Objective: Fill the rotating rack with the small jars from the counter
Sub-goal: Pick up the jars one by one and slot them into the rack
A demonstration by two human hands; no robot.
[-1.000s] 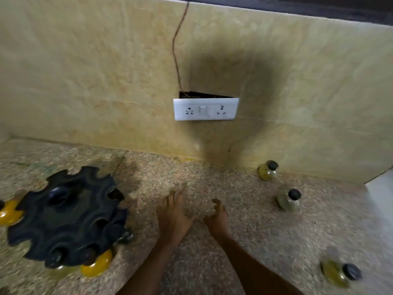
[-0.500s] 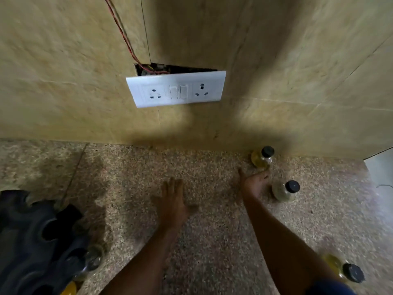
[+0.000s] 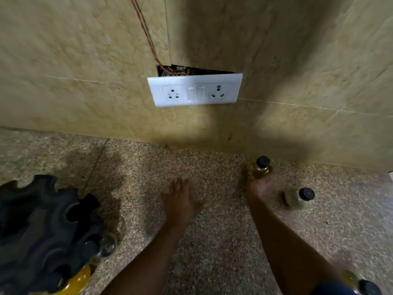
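The black rotating rack (image 3: 42,231) stands at the lower left, with a yellow jar (image 3: 78,279) and a clear jar (image 3: 107,244) in its near slots. My left hand (image 3: 180,201) lies open and flat over the speckled counter (image 3: 212,252). My right hand (image 3: 258,187) is stretched to the wall, fingers wrapped around the base of a yellowish black-capped jar (image 3: 258,167) that stands on the counter. A second capped jar (image 3: 297,199) stands just right of that wrist. A third jar (image 3: 361,284) shows at the bottom right, partly hidden by my arm.
A tiled wall rises right behind the jars. A loose white socket plate (image 3: 194,90) hangs off it, with bare wires (image 3: 148,39) running up from the hole. Something white (image 3: 391,174) shows at the right edge.
My right hand has travelled right and forward from the middle of the counter to the jar by the wall and closed on it. The view has shifted right, pushing the rack toward the left edge.
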